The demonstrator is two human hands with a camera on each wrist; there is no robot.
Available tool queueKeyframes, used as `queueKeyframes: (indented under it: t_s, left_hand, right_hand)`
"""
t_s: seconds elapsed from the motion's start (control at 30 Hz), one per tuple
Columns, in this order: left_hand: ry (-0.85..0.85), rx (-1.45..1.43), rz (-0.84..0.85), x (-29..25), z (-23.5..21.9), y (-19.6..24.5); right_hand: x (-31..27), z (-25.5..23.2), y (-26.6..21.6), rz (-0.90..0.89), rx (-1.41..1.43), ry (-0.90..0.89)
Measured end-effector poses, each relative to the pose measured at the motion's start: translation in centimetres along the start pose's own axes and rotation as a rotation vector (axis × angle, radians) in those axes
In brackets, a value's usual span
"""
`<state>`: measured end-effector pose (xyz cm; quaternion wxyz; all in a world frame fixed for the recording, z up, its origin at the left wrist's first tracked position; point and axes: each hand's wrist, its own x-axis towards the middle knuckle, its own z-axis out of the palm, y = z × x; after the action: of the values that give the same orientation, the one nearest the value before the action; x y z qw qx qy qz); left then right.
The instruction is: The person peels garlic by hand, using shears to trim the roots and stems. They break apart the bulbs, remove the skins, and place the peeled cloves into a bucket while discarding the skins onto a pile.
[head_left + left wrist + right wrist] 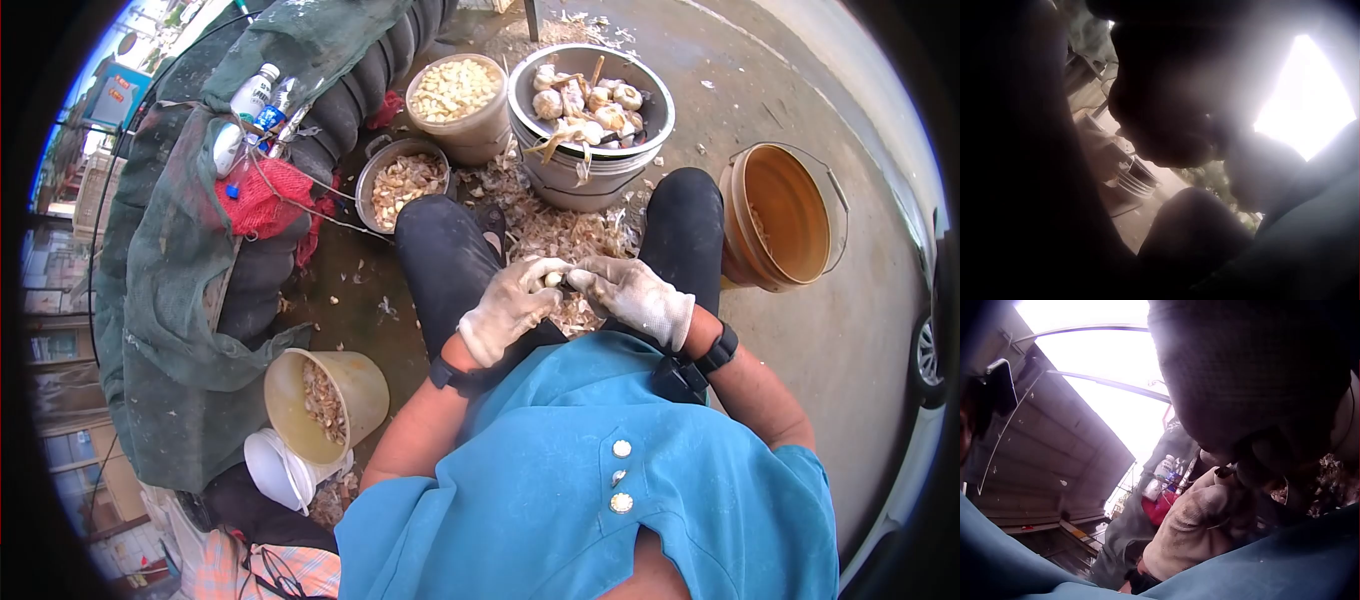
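Observation:
Both hands wear pale, soiled gloves and meet between the knees in the head view. The left hand (512, 308) curls its fingers round a pale garlic clove (553, 279). Close against it, the right hand (640, 300) has thumb and fingers pinched together at the garlic; its exact grip is partly hidden. In the right wrist view the left glove (1188, 531) lies beside the dark, shaded right hand (1254, 381). The left wrist view is mostly too dark to show the garlic. Loose peelings (575, 315) lie on the ground below the hands.
Ahead stand a basin of garlic bulbs (516, 100) on a bucket, a tub of peeled cloves (470, 140) and a pot of cloves (364, 195). An orange bucket (735, 215) is at right; a tipped cream bucket (365, 400) at left, near green netting (170, 340).

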<state>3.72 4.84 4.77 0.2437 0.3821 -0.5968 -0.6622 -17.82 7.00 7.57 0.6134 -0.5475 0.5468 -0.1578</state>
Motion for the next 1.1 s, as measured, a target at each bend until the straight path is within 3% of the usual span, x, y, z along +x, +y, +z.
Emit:
queueKeyframes:
  t_s: [0.07,0.17,0.33,0.4,0.5,0.63,0.7,0.73,0.77,0.83,0.9,0.97,1.0,1.03,1.1]
  left_hand:
    - [-0.037,-0.301,-0.06,0.2,-0.1,0.4]
    - [-0.029,-0.451,0.01,0.5,-0.8,0.7]
    - [-0.024,-0.332,0.119,1.0,-0.8,-0.1]
    - [0.006,-0.1,0.183,1.0,-1.0,0.7]
    - [0.004,-0.17,0.066,1.2,-1.1,1.2]
    - [-0.002,-0.138,0.117,1.8,-0.6,-0.2]
    - [0.055,0.119,0.349,2.3,-0.3,-1.1]
    - [-0.01,0.14,0.162,2.4,-0.8,-2.5]
    - [-0.011,0.14,0.161,2.6,-0.7,-3.0]
    - [0.099,0.915,0.446,3.0,-0.2,-4.1]
    - [0.165,0.918,0.47,3.5,0.5,-4.6]
    - [0.254,1.071,0.54,3.7,0.8,-4.9]
    - [0.308,0.887,0.462,3.8,1.2,-4.9]
    - [0.306,0.886,0.461,3.6,1.3,-4.9]
    - [0.198,0.309,0.143,3.3,1.6,-2.7]
  right_hand:
    - [-0.2,0.0,-0.4,-0.028,-0.083,0.03]
    - [-0.1,0.3,0.2,-0.025,-0.144,0.069]
    - [-0.1,0.0,0.5,0.008,-0.117,0.073]
    - [0.0,-0.5,1.1,0.041,-0.115,0.061]
    - [0.5,-1.0,1.5,-0.029,0.018,0.092]
    - [0.8,-1.5,-0.4,0.034,-0.097,0.214]
    - [1.4,-1.0,-0.4,-0.02,-0.025,0.235]
    - [2.1,-0.6,0.2,-0.063,-0.032,0.266]
    - [2.6,-0.3,0.1,-0.106,-0.039,0.297]
    - [2.8,0.0,-0.7,-0.043,-0.056,0.271]
    - [3.5,0.8,-0.4,-0.139,-0.037,0.33]
    - [3.6,0.4,-0.3,-0.09,-0.005,0.283]
    - [3.7,0.2,-0.1,-0.073,0.063,0.233]
    - [3.7,0.1,0.1,-0.055,0.13,0.182]
    - [4.0,0.1,1.1,-0.055,0.11,0.212]
